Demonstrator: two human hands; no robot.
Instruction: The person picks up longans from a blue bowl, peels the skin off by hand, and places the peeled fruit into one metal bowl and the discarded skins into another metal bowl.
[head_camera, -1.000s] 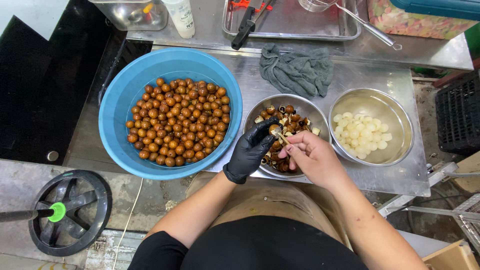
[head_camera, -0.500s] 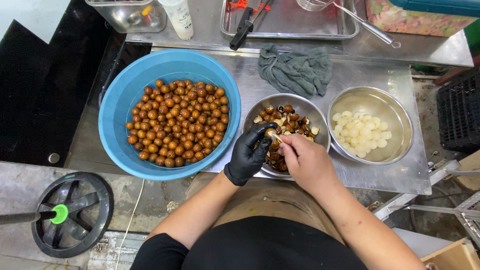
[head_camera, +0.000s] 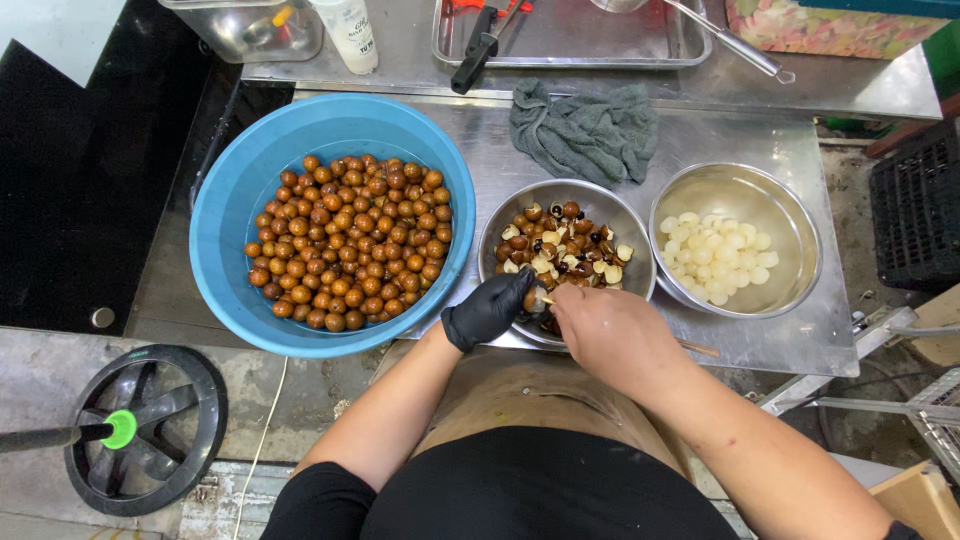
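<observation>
At the six o'clock rim of the shell bowl (head_camera: 640, 262), the gloved left hand (head_camera: 488, 310) pinches a small, hard, probably slippery brown fruit (head_camera: 532, 298) by its sides while the right hand (head_camera: 605, 330), closed, works a thin tool (head_camera: 545, 299) into it.

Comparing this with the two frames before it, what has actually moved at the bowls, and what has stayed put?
Both hands have drawn back toward the body, to the near rim of the middle steel bowl. The gloved left hand still pinches one brown fruit; the bare right hand still works at it with a small tool. The blue basin, the bowl of peeled white fruit and the grey cloth are unchanged.
</observation>
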